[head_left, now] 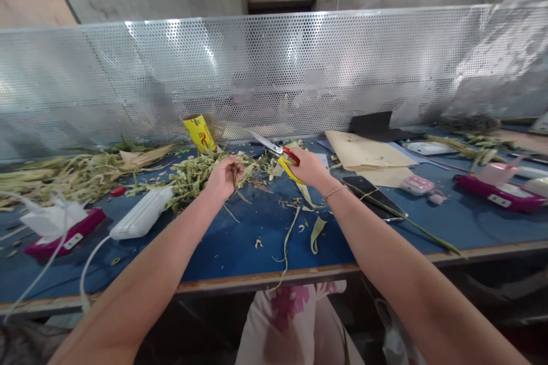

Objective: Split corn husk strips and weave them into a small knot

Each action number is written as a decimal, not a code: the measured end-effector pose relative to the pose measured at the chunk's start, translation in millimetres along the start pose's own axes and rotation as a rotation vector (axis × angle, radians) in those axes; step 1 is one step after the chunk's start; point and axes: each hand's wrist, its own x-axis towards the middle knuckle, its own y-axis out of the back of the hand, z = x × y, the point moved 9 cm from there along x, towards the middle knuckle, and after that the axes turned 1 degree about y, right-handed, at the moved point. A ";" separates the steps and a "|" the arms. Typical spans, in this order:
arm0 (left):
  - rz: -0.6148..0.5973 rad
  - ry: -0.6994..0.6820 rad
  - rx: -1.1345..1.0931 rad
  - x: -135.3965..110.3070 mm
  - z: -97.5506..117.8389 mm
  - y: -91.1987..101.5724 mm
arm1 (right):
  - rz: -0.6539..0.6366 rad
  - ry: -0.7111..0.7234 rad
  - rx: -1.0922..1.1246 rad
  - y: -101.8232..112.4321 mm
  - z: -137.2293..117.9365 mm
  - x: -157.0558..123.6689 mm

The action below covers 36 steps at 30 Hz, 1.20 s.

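Observation:
My right hand (309, 168) grips a pair of scissors (274, 146) with red and yellow handles. The blades point up and to the left, above the table. My left hand (225, 178) is closed around a thin dried plant stem (235, 178), whose lower end hangs below the fingers. Beside and behind the left hand lies a heap of pale green dried plant cuttings (188, 179). Curled strips of dry leaf (317, 234) and small scraps are scattered on the blue tabletop (252, 239) between my forearms.
A yellow cardboard tube (200, 133) leans near the perforated metal screen (274, 68). To the left are a white power bank (143, 214) and a magenta power strip (64, 236). Brown paper (368, 151), a dark phone (372, 197), a pink case (416, 185) and a long stem (423, 229) lie right.

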 end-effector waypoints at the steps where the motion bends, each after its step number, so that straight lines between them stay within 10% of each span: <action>1: 0.001 -0.025 0.008 -0.1 1.9 -0.2 | 0.006 0.009 -0.005 0.1 0.5 0.4; 14: -0.056 0.062 -0.009 0.8 -1.7 -1.5 | -0.016 0.248 -0.087 -9.9 -14.5 -2.9; 36: -0.106 0.149 -0.101 -2.6 -8.9 -8.4 | -0.045 0.261 -0.142 -10.2 -18.0 -4.1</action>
